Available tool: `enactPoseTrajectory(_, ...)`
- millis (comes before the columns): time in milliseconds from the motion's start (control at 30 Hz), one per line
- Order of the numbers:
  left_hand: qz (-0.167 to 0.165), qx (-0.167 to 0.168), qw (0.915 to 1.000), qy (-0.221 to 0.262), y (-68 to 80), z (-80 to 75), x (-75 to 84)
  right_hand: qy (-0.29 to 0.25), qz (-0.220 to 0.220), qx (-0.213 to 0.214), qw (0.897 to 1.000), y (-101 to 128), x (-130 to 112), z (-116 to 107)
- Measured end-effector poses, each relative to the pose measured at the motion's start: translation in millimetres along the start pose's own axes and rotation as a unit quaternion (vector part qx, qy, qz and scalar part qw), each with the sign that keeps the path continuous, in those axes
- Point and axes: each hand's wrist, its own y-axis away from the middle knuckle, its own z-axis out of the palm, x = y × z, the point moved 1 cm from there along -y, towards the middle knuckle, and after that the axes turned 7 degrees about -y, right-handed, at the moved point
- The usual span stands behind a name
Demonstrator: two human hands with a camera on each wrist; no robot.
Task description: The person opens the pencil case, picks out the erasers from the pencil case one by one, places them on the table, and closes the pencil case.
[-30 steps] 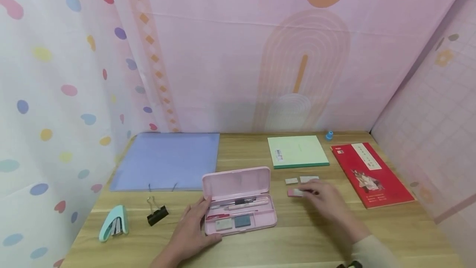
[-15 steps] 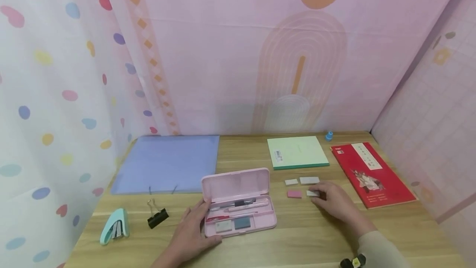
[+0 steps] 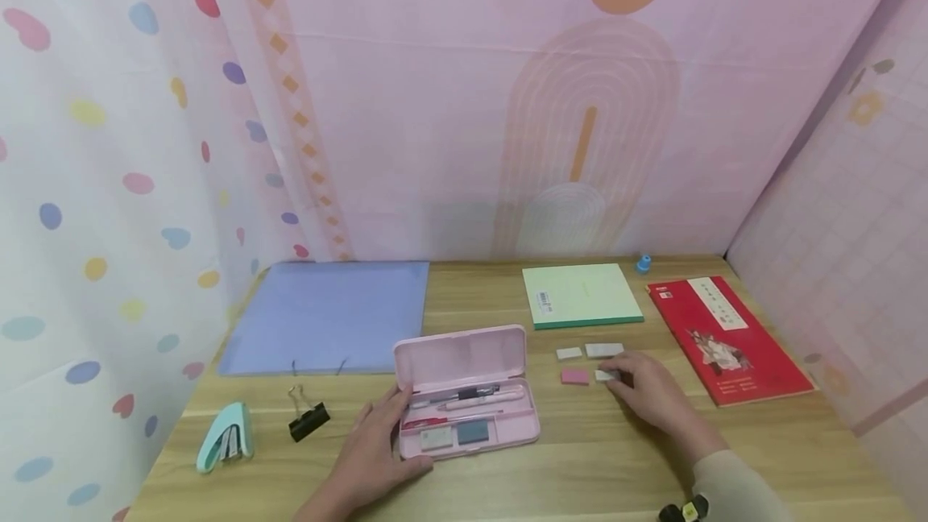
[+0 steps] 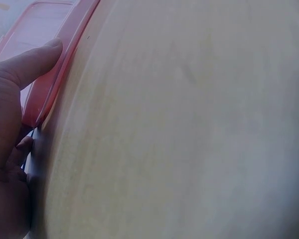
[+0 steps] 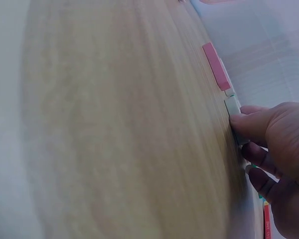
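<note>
My left hand [image 3: 373,445] holds the left end of an open pink pencil case [image 3: 464,357], its thumb against the front wall [image 4: 52,84]. Inside lie several pens, including a red pen [image 3: 453,420], plus a whitish eraser [image 3: 437,437] and a blue-grey eraser [image 3: 473,432]. To the right of the case, my right hand [image 3: 648,393] pinches a small whitish eraser [image 5: 232,107] between thumb and fingers, low at the tabletop. A pink eraser [image 3: 575,378] lies just left of it. Behind them are a small white eraser [image 3: 569,354] and a longer white one [image 3: 604,350].
Toward the back sit a blue folder [image 3: 333,316], a light green notebook [image 3: 583,294] and a small blue object [image 3: 644,263]. A red booklet [image 3: 728,341] lies at the right. On the left are a black binder clip [image 3: 309,423] and a mint stapler [image 3: 226,437].
My right hand, first blurred beside the pink eraser, moved right with the whitish eraser, bringing it down at the pink one's right; since then it has shifted slightly left. My left hand stays put.
</note>
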Motion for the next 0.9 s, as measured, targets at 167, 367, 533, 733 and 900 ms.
enactPoseTrajectory(167,-0.003,-0.012,0.9999,0.001,-1.0,-0.7,-1.1,0.005,-0.027,0.037,0.999,4.2,-6.5,-0.9)
enactPoseTrajectory(367,-0.008,-0.02,0.9998,0.0,-0.4,-0.6,-0.6,0.025,-0.123,0.053,0.991,12.1,-53.7,12.5)
enactPoseTrajectory(533,-0.008,-0.021,0.9997,-0.002,0.0,-1.1,-0.2,0.026,-0.255,0.012,0.967,18.6,-100.4,50.4)
enactPoseTrajectory(733,-0.003,-0.012,0.9999,0.001,-0.8,-1.6,-0.7,0.044,-0.327,-0.046,0.943,14.5,-140.7,95.7)
enactPoseTrajectory(900,0.003,-0.022,0.9997,0.011,-0.8,-1.6,-2.2,0.075,-0.354,-0.062,0.93,9.0,-159.0,119.8)
